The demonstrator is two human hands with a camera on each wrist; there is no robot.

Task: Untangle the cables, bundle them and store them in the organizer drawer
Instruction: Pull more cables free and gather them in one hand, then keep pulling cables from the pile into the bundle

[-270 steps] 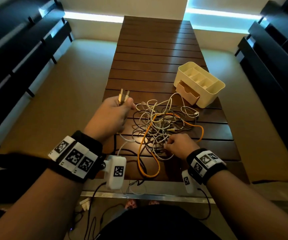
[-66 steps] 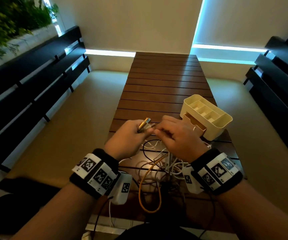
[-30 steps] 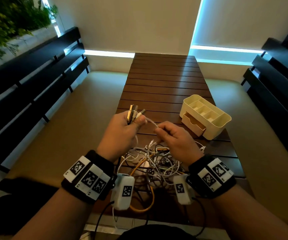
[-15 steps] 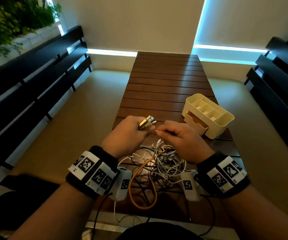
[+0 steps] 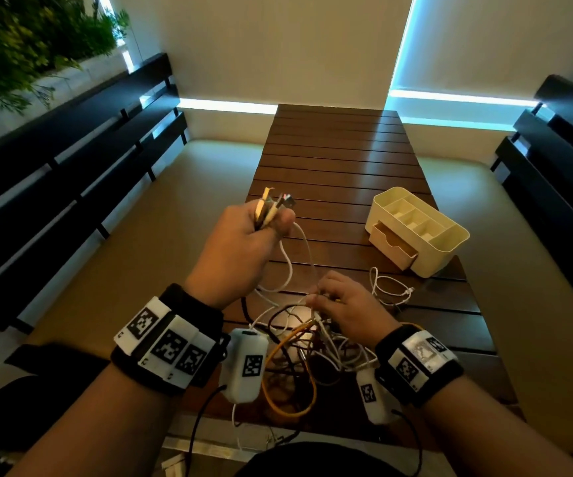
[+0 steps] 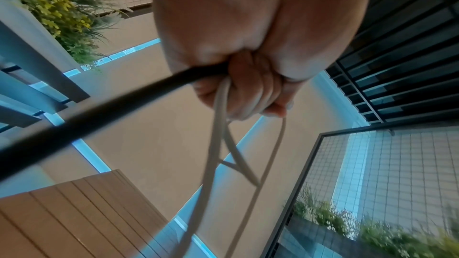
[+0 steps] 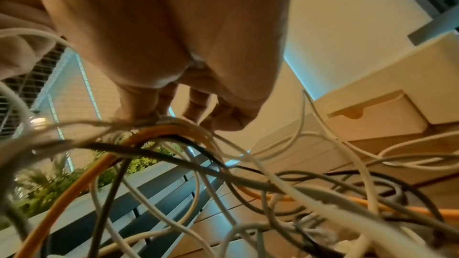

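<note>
Cables: a tangle (image 5: 312,346) of white, black and orange leads lies on the near end of the slatted wooden bench (image 5: 340,160), between the two wrists; one orange loop (image 5: 288,404) reaches the bench's near edge.
Open room: the far stretch of bench is bare boards; black slatted railings (image 5: 71,160) flank it on either side, well apart from the work.
Left hand (image 5: 240,249): raised above the bench left of the tangle, its grip curled round a cluster of plug ends (image 5: 271,208) that stick up from the fist, white leads trailing down to the pile.
Left wrist view: shows what the head view hides, namely a black cable (image 6: 99,115) and white leads (image 6: 218,125) running out under the curled fingers (image 6: 248,93).
Right hand (image 5: 350,311): low on the tangle, fingers bent into the strands; its grip pinches a few white leads.
Right wrist view: fingertips (image 7: 139,113) touch the top strands, over an orange cable (image 7: 154,134).
Organizer (image 5: 419,228): cream, on the bench's right edge beyond the tangle, its drawer (image 5: 393,246) pulled partly out, a small white coil (image 5: 390,287) just beside it.
</note>
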